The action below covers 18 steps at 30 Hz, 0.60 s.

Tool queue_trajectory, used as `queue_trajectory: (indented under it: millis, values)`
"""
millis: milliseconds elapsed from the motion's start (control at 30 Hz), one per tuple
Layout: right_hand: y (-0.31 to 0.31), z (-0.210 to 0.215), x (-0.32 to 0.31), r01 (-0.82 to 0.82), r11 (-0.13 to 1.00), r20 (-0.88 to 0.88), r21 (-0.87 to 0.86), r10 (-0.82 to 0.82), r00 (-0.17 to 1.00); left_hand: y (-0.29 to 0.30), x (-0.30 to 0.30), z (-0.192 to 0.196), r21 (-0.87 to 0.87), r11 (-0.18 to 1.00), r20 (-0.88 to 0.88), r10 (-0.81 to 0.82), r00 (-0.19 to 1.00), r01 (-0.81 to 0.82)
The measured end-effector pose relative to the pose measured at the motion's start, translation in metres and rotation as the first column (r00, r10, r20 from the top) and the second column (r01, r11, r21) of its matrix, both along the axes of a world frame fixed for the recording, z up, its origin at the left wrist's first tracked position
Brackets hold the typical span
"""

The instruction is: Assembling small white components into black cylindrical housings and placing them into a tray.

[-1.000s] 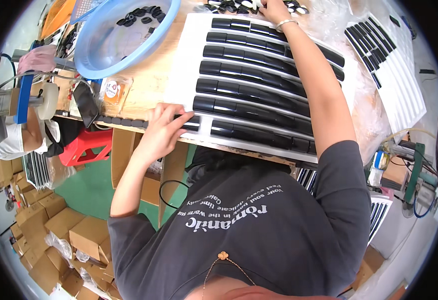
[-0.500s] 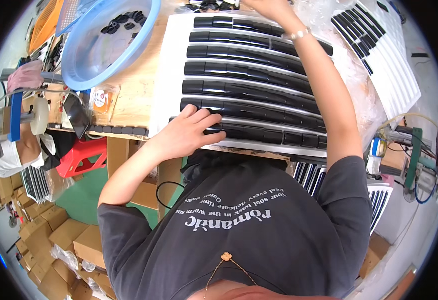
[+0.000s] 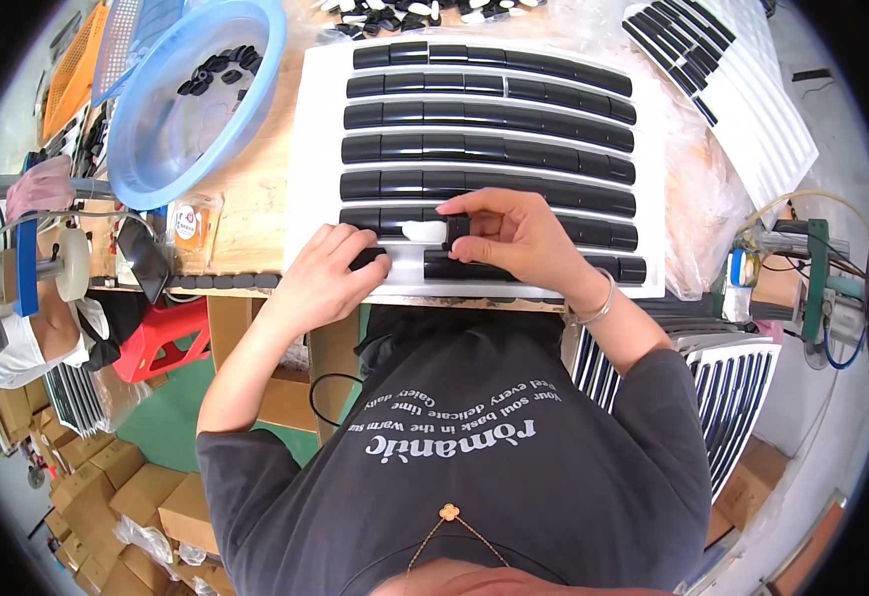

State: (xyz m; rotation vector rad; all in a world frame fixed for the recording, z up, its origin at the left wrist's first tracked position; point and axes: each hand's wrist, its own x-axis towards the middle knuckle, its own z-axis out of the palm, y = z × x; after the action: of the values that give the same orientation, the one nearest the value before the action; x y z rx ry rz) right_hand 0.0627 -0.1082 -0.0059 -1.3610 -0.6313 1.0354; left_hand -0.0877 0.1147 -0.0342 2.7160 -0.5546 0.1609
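Black glossy pieces fill the rows of a white slotted tray [image 3: 315, 149] that lies flat on the wooden table [image 3: 246, 199], at about twelve o'clock from the person's chest. Seven rows run side to side; the nearest two rows have gaps at their left ends, where a bare white slot [image 3: 423, 231] shows.

At ten o'clock from the tray stands a blue plastic basin [image 3: 171, 149] with a few loose black parts lying in it. At two o'clock, a second white tray with black strips [image 3: 752, 119] lies tilted on crinkled clear plastic sheeting [image 3: 698, 199]. More loose black and white parts [image 3: 415, 10] lie scattered at the tray's far edge.

Both forearms come up from the lower edge, elbows bent outward. The right hand [image 3: 519, 238] lies over the near rows at the tray's middle, wrist cocked, a thin bracelet [image 3: 598, 306] around it. Its grip is pinched: thumb and forefinger hold a small black piece [image 3: 456, 227] just beside the bare slot, while the other fingers curl over the long black strip [image 3: 464, 268] of the nearest row.

The left hand [image 3: 325, 273] sits at eight o'clock from the right one, palm down at the tray's near edge, fingers bent. Its fingertips press on another small black piece [image 3: 365, 261] in the nearest row; whether they grasp it or only touch it, I cannot tell.
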Motion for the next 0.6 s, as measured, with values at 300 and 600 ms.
queue_trajectory:
  millis: [300, 600]
  values:
    - [-0.002, -0.014, -0.015, 0.129, 0.98, -0.018, 0.152, -0.127, 0.992, -0.023, -0.001, -0.013, -0.864, 0.388, -0.171, 0.371, 0.913, -0.32]
    - [0.001, -0.016, -0.022, 0.157, 0.95, 0.065, 0.271, -0.181, 0.981, -0.046, 0.004, 0.01, -0.884, -0.054, -0.468, 0.123, 0.875, -0.465]
